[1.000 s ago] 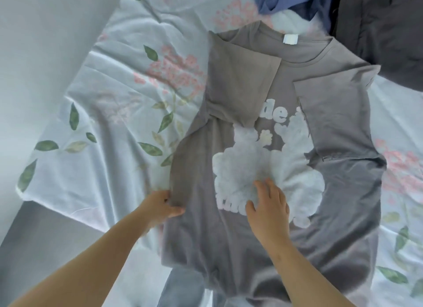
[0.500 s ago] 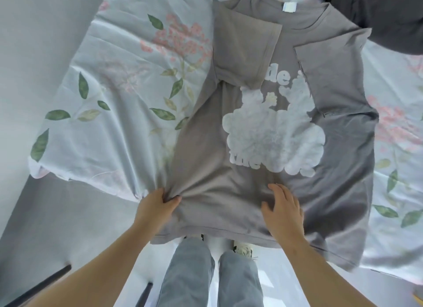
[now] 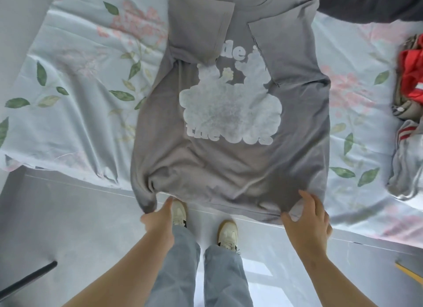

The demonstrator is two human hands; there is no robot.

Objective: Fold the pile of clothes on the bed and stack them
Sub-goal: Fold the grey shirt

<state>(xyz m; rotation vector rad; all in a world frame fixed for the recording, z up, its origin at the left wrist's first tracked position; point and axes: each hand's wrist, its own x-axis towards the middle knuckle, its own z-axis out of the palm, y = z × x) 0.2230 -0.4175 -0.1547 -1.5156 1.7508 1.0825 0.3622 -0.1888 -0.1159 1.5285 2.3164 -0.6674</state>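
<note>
T-shirt (image 3: 229,165) lengthwise: collar far, hem overhanging bed (image 3: 68,105) edge.

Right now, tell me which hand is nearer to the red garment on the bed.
Right. The right hand grips the grey T-shirt at the hem corner on the side toward the red garment; the left hand grips the opposite hem corner, across the shirt from it.

Bed (image 3: 370,146) spans the frame from 9 to 3 o'clock, covered by a creased pale blue sheet (image 3: 75,78) printed with pink blossoms and green leaves. Floor (image 3: 75,226), from 8 to 4 o'clock, is pale grey and glossy, with a bright reflected patch (image 3: 261,272) at 6. Plain pale wall (image 3: 20,14) at 10 o'clock. Dark narrow strip (image 3: 27,281) lies on the floor at 8. Lighting is soft and even.
</note>
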